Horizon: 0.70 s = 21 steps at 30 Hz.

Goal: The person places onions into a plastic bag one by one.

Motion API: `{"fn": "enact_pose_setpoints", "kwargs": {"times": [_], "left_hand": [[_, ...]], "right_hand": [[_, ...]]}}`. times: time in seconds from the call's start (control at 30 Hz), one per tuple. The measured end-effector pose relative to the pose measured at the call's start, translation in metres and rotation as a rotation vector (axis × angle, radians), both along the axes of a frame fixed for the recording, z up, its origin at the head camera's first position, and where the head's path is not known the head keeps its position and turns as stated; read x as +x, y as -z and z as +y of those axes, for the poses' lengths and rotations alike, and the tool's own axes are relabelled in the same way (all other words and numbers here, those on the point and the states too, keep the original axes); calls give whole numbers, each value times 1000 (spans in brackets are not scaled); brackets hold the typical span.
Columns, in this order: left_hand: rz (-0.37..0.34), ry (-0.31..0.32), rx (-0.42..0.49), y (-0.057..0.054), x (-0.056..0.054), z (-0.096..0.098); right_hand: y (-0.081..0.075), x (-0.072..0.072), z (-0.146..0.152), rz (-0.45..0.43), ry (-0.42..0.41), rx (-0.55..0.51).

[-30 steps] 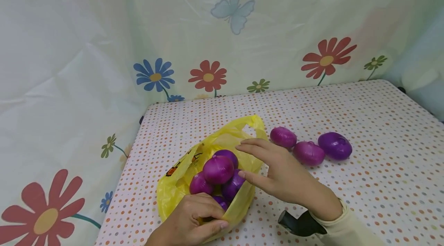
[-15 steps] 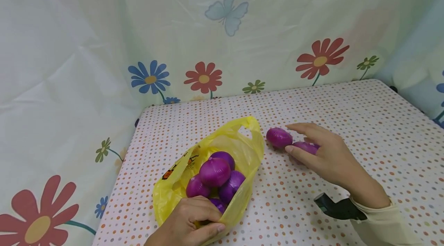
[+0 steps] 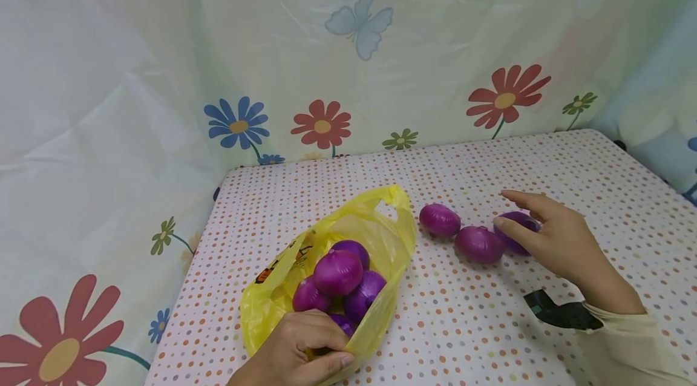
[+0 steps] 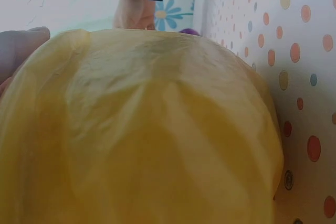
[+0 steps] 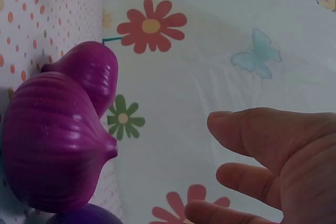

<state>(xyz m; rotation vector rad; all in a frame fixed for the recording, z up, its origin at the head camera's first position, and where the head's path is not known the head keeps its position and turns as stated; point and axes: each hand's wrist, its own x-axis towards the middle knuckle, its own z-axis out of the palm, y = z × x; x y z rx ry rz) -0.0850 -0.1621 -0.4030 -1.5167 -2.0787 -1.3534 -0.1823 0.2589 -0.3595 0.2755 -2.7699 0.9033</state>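
Note:
My left hand (image 3: 305, 343) grips the near rim of a yellow plastic bag (image 3: 376, 216), which lies with its mouth open. Several purple onions (image 3: 337, 272) are piled inside; some are partly hidden by that hand. To the bag's right, two magenta onions (image 3: 479, 245) and a darker purple onion (image 3: 521, 218) sit close together on the table. Over the dark one hovers my right hand (image 3: 561, 241), thumb and fingers spread, holding nothing. A gap shows between its fingers and the dark onion (image 5: 86, 216) in the right wrist view. Bag film (image 4: 157, 129) fills most of the left wrist view.
The table has a dotted cloth (image 3: 446, 325). Behind it and on the left hangs a pale curtain (image 3: 435, 29) printed with flowers and a butterfly. A dark strap-like device (image 3: 561, 311) is at the right wrist.
My right hand has moved away from the bag's mouth, rightward past the magenta onions to the dark purple one. The left hand keeps its hold on the bag's rim.

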Motion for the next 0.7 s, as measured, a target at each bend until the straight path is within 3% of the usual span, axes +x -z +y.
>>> {"fn": "enact_pose_setpoints", "kwargs": {"times": [0.43, 0.7], "left_hand": [[-148, -43, -42, -3, 7, -3], [-96, -29, -27, -2, 5, -2]], "right_hand": [[22, -13, 25, -187, 37, 66], [35, -17, 28, -217, 33, 85]]}}
